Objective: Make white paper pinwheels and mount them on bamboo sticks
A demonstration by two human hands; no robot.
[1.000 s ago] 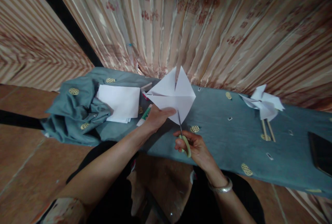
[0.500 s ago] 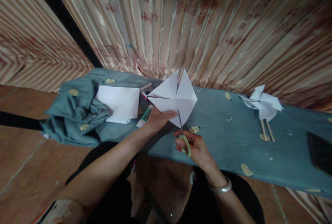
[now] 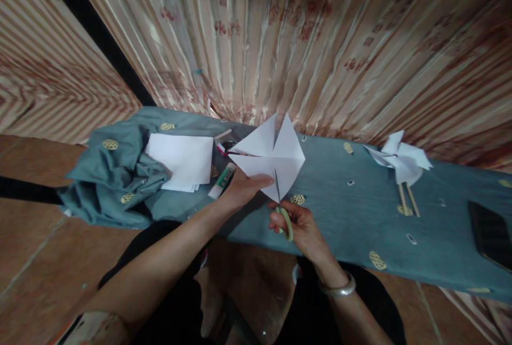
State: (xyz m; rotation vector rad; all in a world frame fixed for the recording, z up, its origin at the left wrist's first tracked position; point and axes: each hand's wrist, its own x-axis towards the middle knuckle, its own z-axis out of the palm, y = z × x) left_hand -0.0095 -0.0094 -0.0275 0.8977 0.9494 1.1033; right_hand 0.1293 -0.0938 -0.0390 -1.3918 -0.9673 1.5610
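Note:
A white sheet of paper [image 3: 288, 166] is held up over the cloth, with slits running in from its far and left corners. My left hand [image 3: 245, 187] pinches it near its lower left edge, thumb on top and fingers underneath. In my right hand [image 3: 298, 222] are scissors [image 3: 286, 222] with pale green handles. Their blades lie along the paper's near corner, pointing at its middle. Beside my left hand a glue stick [image 3: 222, 180] with a green label lies on the cloth.
Left of the glue stick lies a stack of white paper [image 3: 182, 158]. Two white paper pinwheels [image 3: 400, 159] on sticks, or one on two sticks, lie to the right. A dark phone [image 3: 490, 233] is at the far right. Bunched teal cloth [image 3: 108, 174] covers the left end.
The paper's near corner has dipped slightly toward me, with the scissors still in it. The whole view has shifted a little; both hands keep their grips.

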